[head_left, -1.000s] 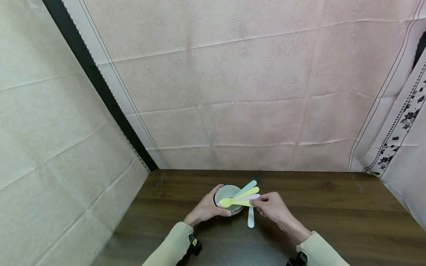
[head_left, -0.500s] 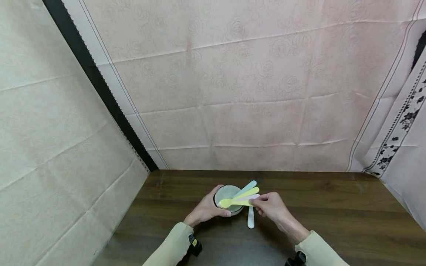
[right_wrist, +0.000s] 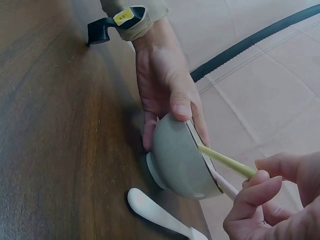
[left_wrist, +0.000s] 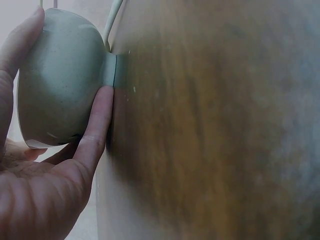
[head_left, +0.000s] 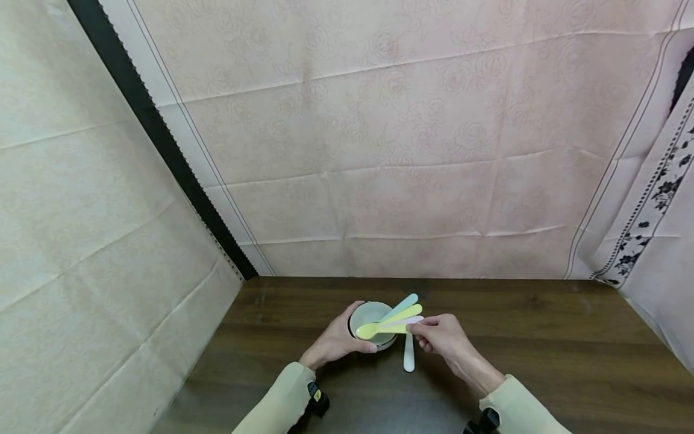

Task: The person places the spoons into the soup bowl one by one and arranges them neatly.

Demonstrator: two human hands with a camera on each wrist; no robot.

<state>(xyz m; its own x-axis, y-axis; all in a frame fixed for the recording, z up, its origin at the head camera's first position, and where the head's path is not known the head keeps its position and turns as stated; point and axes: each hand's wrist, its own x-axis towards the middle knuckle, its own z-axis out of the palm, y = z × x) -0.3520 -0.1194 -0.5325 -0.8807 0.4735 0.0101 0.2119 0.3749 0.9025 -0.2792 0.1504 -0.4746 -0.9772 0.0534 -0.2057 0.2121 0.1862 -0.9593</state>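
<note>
My left hand grips a pale green bowl from its left side, thumb over the near rim. In the left wrist view its fingers spread around the bowl's outside, one reaching the foot. My right hand pinches the handle of a yellow-green spoon between thumb and fingers, with the spoon's head over the bowl. A light blue spoon, a second yellow-green spoon and a whitish-pink spoon lean in the bowl, handles fanned out rightward. The pink handle passes close by my right fingers.
A whitish spoon lies on the brown wooden table, just right of the bowl. Patterned pale cloth hangs behind the table, with more cloth along the left side. Each wrist wears a black camera mount.
</note>
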